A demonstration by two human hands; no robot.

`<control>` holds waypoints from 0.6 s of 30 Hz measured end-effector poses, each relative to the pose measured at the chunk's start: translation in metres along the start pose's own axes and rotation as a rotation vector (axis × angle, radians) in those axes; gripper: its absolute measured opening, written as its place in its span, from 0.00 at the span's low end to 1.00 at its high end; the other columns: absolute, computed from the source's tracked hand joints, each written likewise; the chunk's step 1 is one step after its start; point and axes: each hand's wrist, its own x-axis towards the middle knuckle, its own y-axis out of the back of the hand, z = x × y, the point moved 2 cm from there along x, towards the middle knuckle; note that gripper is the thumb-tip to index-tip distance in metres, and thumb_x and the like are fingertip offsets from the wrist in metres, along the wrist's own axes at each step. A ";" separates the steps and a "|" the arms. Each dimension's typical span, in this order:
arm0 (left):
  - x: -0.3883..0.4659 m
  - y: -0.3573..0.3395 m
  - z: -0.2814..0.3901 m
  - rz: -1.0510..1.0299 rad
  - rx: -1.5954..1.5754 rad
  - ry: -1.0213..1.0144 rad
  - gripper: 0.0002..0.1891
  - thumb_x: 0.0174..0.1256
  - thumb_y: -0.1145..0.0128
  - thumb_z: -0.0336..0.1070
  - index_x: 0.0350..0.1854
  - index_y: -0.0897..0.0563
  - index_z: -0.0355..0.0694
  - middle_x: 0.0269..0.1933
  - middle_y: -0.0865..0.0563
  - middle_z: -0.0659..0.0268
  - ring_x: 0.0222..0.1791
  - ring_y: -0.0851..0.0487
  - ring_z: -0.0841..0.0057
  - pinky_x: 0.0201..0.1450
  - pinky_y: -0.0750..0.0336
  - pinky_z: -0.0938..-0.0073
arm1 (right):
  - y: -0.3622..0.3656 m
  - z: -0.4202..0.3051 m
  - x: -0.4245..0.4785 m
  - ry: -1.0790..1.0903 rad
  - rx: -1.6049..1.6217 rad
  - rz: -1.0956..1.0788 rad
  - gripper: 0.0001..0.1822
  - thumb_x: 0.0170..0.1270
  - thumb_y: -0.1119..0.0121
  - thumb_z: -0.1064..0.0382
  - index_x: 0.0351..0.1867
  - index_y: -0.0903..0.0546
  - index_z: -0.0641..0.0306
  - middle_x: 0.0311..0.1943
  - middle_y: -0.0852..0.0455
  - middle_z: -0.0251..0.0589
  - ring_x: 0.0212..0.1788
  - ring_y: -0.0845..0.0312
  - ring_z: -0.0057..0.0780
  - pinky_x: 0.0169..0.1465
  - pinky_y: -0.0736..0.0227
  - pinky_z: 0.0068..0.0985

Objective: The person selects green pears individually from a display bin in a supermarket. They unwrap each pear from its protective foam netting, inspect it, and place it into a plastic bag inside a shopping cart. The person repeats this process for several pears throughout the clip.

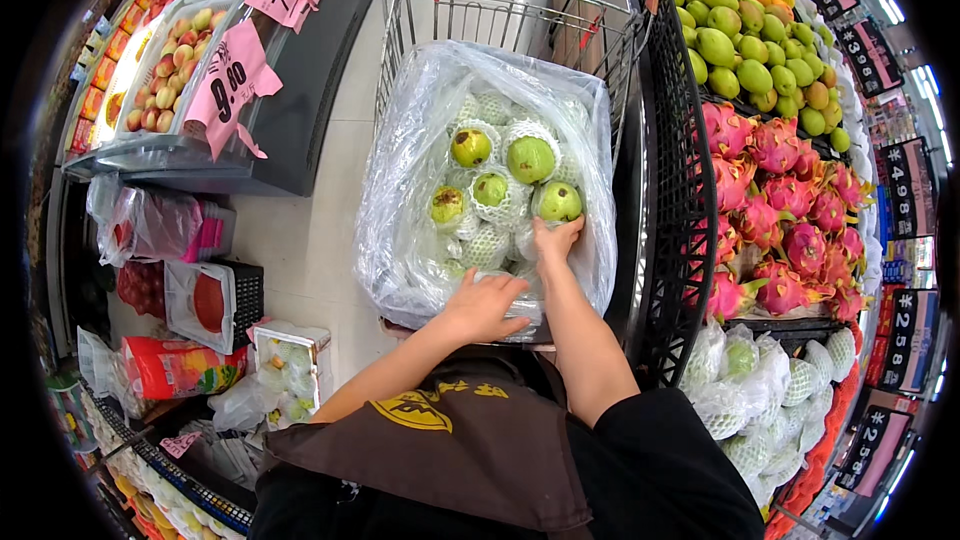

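A crate lined with a clear plastic bag (pixel 397 240) sits before me, full of green guavas in white foam nets. My right hand (pixel 556 240) grips a guava (pixel 560 201) at the crate's right side. My left hand (pixel 486 306) hovers at or rests on the near side of the bag, fingers spread and holding nothing; whether it touches the fruit is hard to tell. On top, a large guava (pixel 531 159) shows green skin. Brown patches mark a guava at the upper left (pixel 471 148) and another at the left (pixel 448 204).
A wire shopping cart (pixel 510 15) stands around and behind the crate. To the right, a black mesh rail (pixel 679 165) borders dragon fruit (pixel 787 202) and green mangoes (pixel 735 45). At left are a peach bin (pixel 176 67), a black-and-white basket (pixel 247 300) and a foam box (pixel 296 360).
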 end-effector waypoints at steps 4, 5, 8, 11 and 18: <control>-0.001 -0.002 -0.001 0.024 0.009 -0.007 0.29 0.58 0.45 0.55 0.58 0.31 0.45 0.55 0.23 0.58 0.58 0.27 0.61 0.65 0.47 0.43 | 0.002 -0.008 -0.003 0.007 -0.203 0.013 0.57 0.44 0.28 0.56 0.69 0.57 0.63 0.66 0.47 0.61 0.68 0.50 0.52 0.68 0.48 0.38; -0.001 -0.001 -0.001 0.028 -0.006 -0.004 0.28 0.58 0.45 0.54 0.58 0.31 0.45 0.55 0.23 0.59 0.58 0.27 0.61 0.65 0.47 0.44 | 0.005 -0.014 -0.004 -0.028 -0.258 -0.017 0.57 0.44 0.28 0.56 0.69 0.57 0.63 0.66 0.46 0.61 0.68 0.50 0.52 0.68 0.47 0.38; -0.003 -0.001 0.001 0.028 -0.004 0.008 0.28 0.58 0.45 0.54 0.58 0.30 0.45 0.55 0.23 0.59 0.58 0.27 0.60 0.66 0.47 0.44 | 0.011 -0.031 -0.012 -0.089 -0.337 -0.057 0.59 0.43 0.28 0.53 0.69 0.60 0.62 0.65 0.46 0.62 0.67 0.48 0.55 0.66 0.45 0.42; -0.003 0.001 0.000 0.033 0.006 0.002 0.28 0.59 0.45 0.55 0.58 0.31 0.44 0.55 0.24 0.59 0.59 0.28 0.62 0.66 0.47 0.44 | 0.017 -0.044 -0.017 -0.105 -0.317 -0.058 0.60 0.42 0.29 0.51 0.69 0.60 0.62 0.65 0.46 0.63 0.67 0.49 0.56 0.66 0.46 0.45; -0.025 0.015 0.006 0.193 -0.094 -0.006 0.26 0.58 0.41 0.47 0.57 0.30 0.43 0.58 0.27 0.60 0.61 0.30 0.63 0.66 0.47 0.43 | 0.026 -0.034 -0.021 0.085 -0.124 -0.140 0.58 0.40 0.30 0.53 0.68 0.54 0.72 0.67 0.49 0.63 0.69 0.56 0.55 0.70 0.55 0.40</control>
